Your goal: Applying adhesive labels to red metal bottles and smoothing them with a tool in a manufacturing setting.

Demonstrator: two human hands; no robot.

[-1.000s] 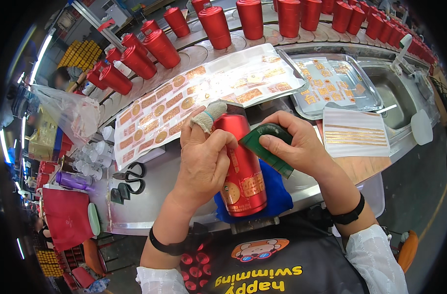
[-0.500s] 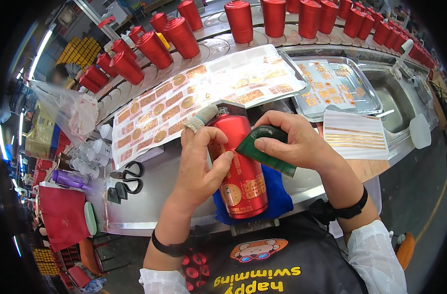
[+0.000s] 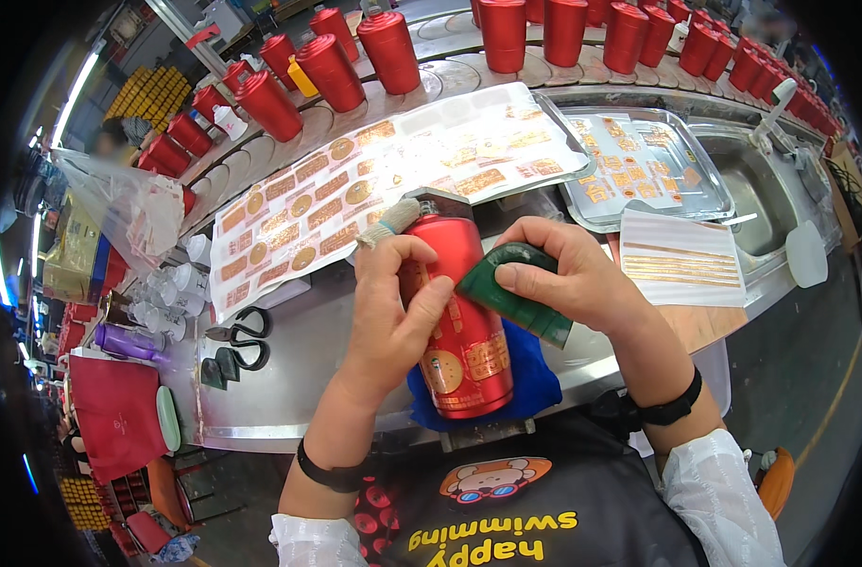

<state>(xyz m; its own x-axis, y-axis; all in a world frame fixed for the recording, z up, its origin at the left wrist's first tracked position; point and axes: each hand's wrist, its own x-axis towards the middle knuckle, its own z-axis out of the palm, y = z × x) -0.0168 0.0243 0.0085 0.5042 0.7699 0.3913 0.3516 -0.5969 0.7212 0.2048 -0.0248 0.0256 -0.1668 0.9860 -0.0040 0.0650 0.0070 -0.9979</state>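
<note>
A red metallic bottle (image 3: pixel 460 249) lies tilted on a blue cloth (image 3: pixel 537 380), its neck away from me. Gold decals, one of them a round one (image 3: pixel 444 371), sit on its lower side. My left hand (image 3: pixel 390 302) grips the bottle's left side, with the thumb and bent index finger on its surface. A knitted finger sleeve (image 3: pixel 389 224) covers one fingertip near the neck. In my right hand (image 3: pixel 568 280) is a green scraper (image 3: pixel 525 307), pinched between thumb and fingers, its edge close against the bottle's right side; I cannot tell whether it touches.
Behind the bottle lie decal sheets (image 3: pixel 310 201), and to the right a metal tray (image 3: pixel 724 202) with more decals. Gold strips lie on a white sheet (image 3: pixel 681 257). Scissors (image 3: pixel 251 338) rest at left. Red bottles (image 3: pixel 390 54) stand on the curved conveyor (image 3: pixel 422 99) beyond, beside a sink (image 3: pixel 760 180).
Bottles on the conveyor have shifted to the right. My left thumb has lifted slightly and moved up the bottle. The right hand with the scraper has barely moved.
</note>
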